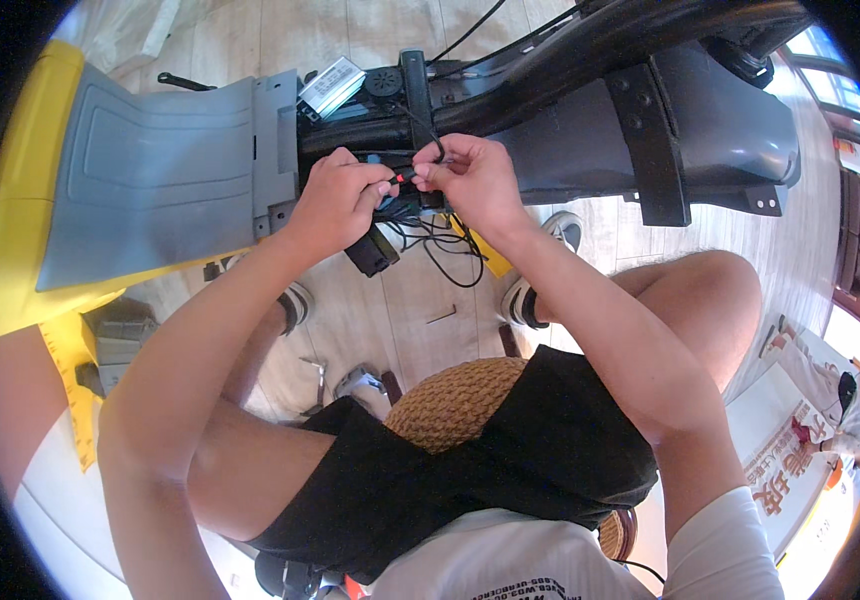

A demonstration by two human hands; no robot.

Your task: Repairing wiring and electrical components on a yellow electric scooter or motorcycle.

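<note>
My left hand (345, 200) and my right hand (460, 180) meet at the middle of a dark vehicle frame (515, 105), both pinched on a small black cable connector with a red part (400, 180). A blue part (375, 160) shows behind my fingers. Below them hang tangled black wires (435, 235) and a black box (372, 255). Behind my hands sit a silver box (332, 88) and a round black speaker-like part (383, 85). A grey and yellow body panel (150, 180) spans the left; a black bracket (648, 145) crosses the frame's right part.
I sit on a woven seat (455, 400) over a wood-look floor (460, 335). An L-shaped key (441, 316) and a metal tool (315, 385) lie on it. A yellow piece (75, 380) stands at the left; a printed white board (770, 450) is at the lower right.
</note>
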